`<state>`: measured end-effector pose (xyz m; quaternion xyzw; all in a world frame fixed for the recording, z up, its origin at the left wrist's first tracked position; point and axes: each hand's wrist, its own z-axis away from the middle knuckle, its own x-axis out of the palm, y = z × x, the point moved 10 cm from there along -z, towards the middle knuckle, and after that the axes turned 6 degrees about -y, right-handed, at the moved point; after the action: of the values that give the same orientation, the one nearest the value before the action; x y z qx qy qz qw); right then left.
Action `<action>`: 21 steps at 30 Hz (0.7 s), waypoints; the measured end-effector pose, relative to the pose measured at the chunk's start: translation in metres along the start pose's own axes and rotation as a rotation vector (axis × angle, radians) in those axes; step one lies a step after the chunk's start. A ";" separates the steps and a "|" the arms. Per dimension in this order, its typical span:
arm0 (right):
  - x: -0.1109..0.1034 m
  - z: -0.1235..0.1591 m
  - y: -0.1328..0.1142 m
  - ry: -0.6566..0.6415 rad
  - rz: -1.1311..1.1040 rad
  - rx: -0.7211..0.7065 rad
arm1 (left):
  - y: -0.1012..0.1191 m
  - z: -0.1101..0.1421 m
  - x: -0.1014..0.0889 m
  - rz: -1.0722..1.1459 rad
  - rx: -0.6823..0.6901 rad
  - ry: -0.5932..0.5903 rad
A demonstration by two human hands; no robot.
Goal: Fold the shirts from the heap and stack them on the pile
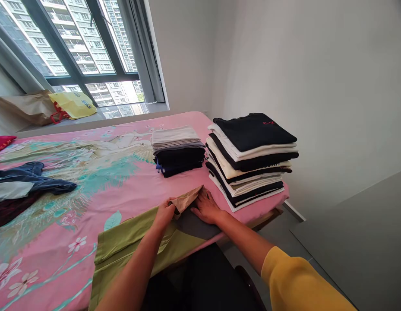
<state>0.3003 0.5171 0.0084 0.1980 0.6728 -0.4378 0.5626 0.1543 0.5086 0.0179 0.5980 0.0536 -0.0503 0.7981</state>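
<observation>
Near the bed's [122,203] edge lies the green garment [129,237]; the left hand [164,214] pinches its tan band [184,202], seemingly to control the fold; the right hand [206,207] presses open-palmed beside it, likely steadying the cloth.

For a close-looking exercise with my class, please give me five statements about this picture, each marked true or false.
1. The left hand grips the green garment. True.
2. The right hand is raised, touching nothing. False: the right hand touches the same garment.
3. The taller stack has a black garment with red marks on top. True.
4. Blue denim lies on the shorter stack. False: the blue denim lies apart on the bed.
5. The yellow bag is beside the brown bag. True.
</observation>
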 end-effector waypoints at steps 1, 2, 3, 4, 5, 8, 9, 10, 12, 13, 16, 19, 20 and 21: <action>0.002 0.000 0.001 -0.001 -0.001 0.001 | -0.004 -0.002 -0.001 -0.015 -0.004 0.007; 0.004 0.000 0.001 -0.002 0.000 0.003 | -0.006 -0.003 -0.002 -0.026 -0.004 0.013; 0.005 -0.001 0.001 -0.002 0.001 0.004 | -0.005 -0.003 -0.002 -0.051 0.014 0.017; 0.006 -0.001 0.000 -0.003 0.005 0.001 | 0.000 -0.003 -0.001 -0.110 0.059 0.012; 0.007 -0.002 -0.001 -0.004 0.011 -0.005 | 0.009 -0.001 0.003 -0.206 0.134 -0.007; 0.009 -0.003 -0.002 -0.006 0.041 -0.013 | 0.040 0.015 0.035 -0.587 0.433 -0.150; 0.008 -0.002 -0.002 -0.006 0.050 -0.011 | 0.045 0.020 0.045 -0.655 0.491 -0.187; 0.008 -0.002 -0.001 -0.004 0.053 -0.008 | 0.048 0.022 0.048 -0.645 0.496 -0.188; 0.006 -0.001 0.000 0.009 0.042 0.000 | 0.045 0.017 0.039 -0.450 0.379 -0.096; 0.005 -0.001 0.001 0.016 0.031 0.001 | 0.039 0.013 0.030 -0.300 0.283 -0.033; 0.002 0.000 0.001 0.028 -0.001 -0.004 | 0.019 0.004 0.016 0.094 0.051 0.048; 0.003 0.000 0.001 0.014 -0.009 -0.006 | 0.023 -0.002 0.012 0.229 0.035 0.022; 0.004 -0.001 0.001 0.008 -0.011 -0.002 | 0.026 -0.003 0.010 0.240 0.053 0.025; 0.005 -0.001 0.002 0.003 -0.014 0.003 | 0.030 -0.003 0.008 0.251 0.074 0.035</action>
<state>0.3000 0.5178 0.0030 0.1949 0.6744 -0.4423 0.5582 0.1662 0.5199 0.0446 0.6296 -0.0098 0.0587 0.7746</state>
